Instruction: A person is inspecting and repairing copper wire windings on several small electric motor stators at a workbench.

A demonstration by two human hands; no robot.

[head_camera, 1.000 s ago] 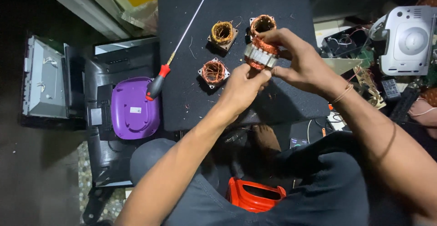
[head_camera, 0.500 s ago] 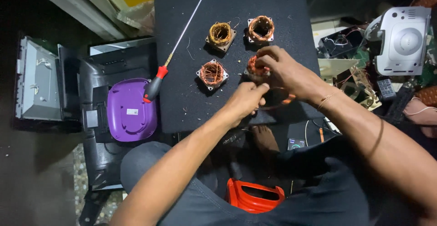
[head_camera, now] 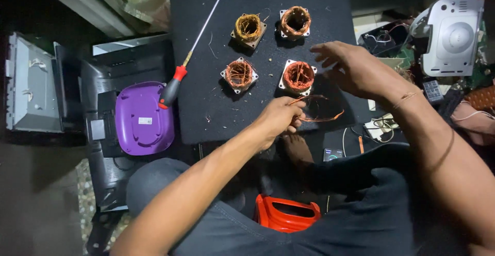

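Head view: a person sits over a black mat [head_camera: 206,106] bearing four square motor stators wound with copper.
Left hand [head_camera: 278,119]: fingers pinched shut on a loose hank of copper wire [head_camera: 317,116], held just over the mat's near edge.
Right hand [head_camera: 356,70]: fingers spread open, holding nothing, hovering just right of the near-right stator [head_camera: 299,76].
Wire: it curls from the left fingers toward that stator; whether it remains attached there I cannot tell.
Step, as judged: stripping the winding out of the near-right stator.
Next move calls for: the free hand to steady the stator's frame while the other draws the wire away.
Nearby: a red-handled screwdriver [head_camera: 172,88] lies at the mat's left edge, untouched.
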